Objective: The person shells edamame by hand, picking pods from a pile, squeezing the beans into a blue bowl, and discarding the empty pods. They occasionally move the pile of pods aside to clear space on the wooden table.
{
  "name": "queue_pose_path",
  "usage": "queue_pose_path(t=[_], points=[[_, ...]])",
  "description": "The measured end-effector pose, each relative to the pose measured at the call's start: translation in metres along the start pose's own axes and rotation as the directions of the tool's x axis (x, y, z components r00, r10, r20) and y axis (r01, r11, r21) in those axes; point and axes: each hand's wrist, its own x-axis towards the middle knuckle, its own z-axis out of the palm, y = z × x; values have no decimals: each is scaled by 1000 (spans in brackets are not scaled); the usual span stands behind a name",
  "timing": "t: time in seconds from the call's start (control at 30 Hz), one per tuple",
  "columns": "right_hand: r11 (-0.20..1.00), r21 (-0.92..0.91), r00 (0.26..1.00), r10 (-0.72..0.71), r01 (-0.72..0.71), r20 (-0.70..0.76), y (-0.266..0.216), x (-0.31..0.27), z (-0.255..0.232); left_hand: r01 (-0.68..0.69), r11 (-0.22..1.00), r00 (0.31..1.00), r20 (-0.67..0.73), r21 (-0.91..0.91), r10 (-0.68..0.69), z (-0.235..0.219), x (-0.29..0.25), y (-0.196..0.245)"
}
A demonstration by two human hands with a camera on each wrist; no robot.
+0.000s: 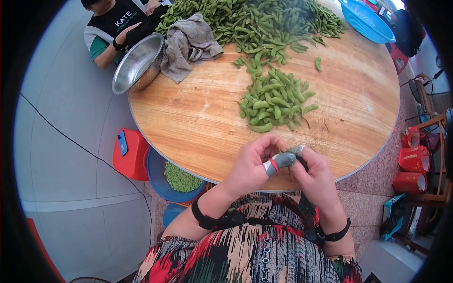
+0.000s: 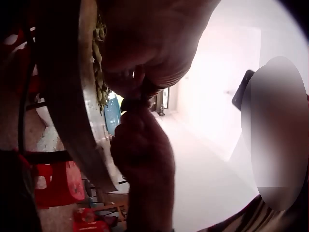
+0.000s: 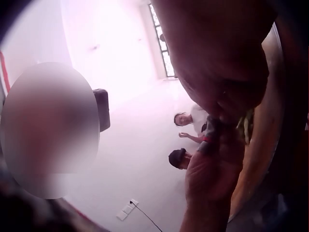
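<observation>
- Nearest, the patterned garment (image 1: pixel 245 254) of the seated worker, with a dark strap on each wrist.
- The left hand (image 1: pixel 252 165), fingers curled and nearly closed, pinches a small green piece (image 1: pixel 281 152); its thumb wears a grey cover (image 1: pixel 283 161) with 1 red band.
- The right hand (image 1: pixel 318 177), likewise mostly closed, meets the left at the fingertips and pinches at the same green piece, which is largely hidden; a silvery cover (image 1: pixel 297 150) wraps 1 digit.
- Both hands are above the near edge of the round wooden table (image 1: pixel 198 122).
- Below the table edge, on the worker's left, a blue basin (image 1: pixel 158 181) holds shelled green beans (image 1: pixel 181 179); just beside it, a red stool (image 1: pixel 128 162) bears 1 blue object (image 1: pixel 122 142).
- Beyond the hands, the small pile of pods (image 1: pixel 276 101) lies on the bare wood.
- Farther, 1 single pod (image 1: pixel 318 63) lies apart, to the right of the strewn pods.
- At the left rim, a metal bowl (image 1: pixel 139 63) sits tilted against a crumpled grey cloth (image 1: pixel 188 42).
- Across the far side spreads the large heap of pods (image 1: pixel 264 21); a blue basket (image 1: pixel 367 23) is at its right.
- At far left, a person in a black vest (image 1: pixel 120 23) stands by the table.
</observation>
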Motion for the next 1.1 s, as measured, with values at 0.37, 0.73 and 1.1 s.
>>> queue_pose_path(t=[0.37, 0.73, 1.1], points=[[758, -651, 985, -137, 38, -101, 5, 37, 0, 143, 988, 989, 27, 49, -145, -10, -14, 16], [711, 578, 900, 423, -401, 105, 2, 25, -27, 150, 989, 987, 56, 1, -149, 0, 11, 3], [608, 675, 908, 293, -418, 299, -15, 6, -16, -54, 876, 993, -120, -480, -4, 8, 20, -11]])
